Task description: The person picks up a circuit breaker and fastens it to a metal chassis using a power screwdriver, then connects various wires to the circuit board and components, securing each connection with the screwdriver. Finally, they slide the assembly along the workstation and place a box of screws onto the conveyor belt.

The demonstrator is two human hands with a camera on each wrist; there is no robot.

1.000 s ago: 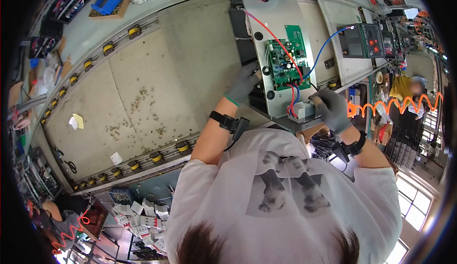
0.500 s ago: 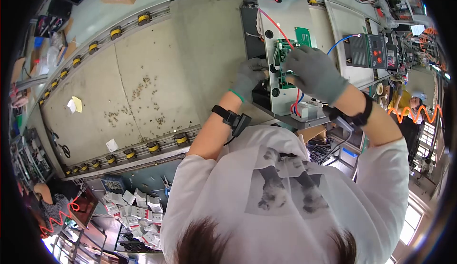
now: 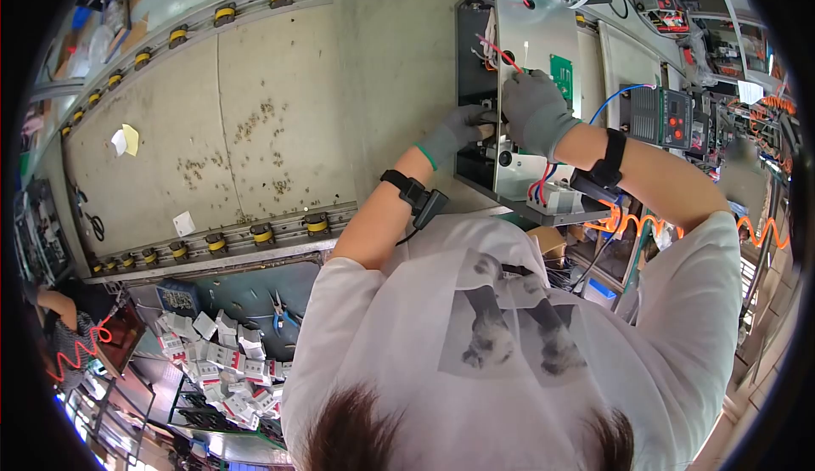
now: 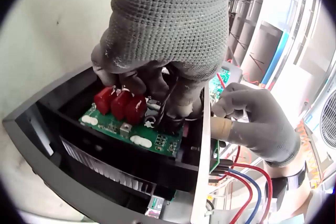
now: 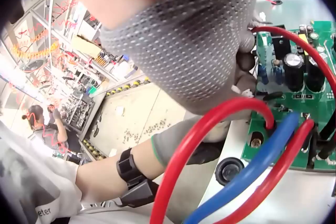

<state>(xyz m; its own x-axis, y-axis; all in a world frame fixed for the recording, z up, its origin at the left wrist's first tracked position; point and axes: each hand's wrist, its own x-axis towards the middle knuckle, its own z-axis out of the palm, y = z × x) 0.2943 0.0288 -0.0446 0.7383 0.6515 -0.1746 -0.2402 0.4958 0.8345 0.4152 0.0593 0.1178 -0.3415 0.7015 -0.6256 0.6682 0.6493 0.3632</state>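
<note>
My left hand [image 3: 457, 133] and right hand [image 3: 539, 116] bend fingers beside the metal plate [image 3: 539, 33]; their hold I cannot tell. The circuit board [image 5: 315, 107] already carries wires; work looks unfinished.

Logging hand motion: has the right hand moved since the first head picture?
Yes. It was at the grey-white block; now the right hand is farther up the metal panel, over the green circuit board.
</note>
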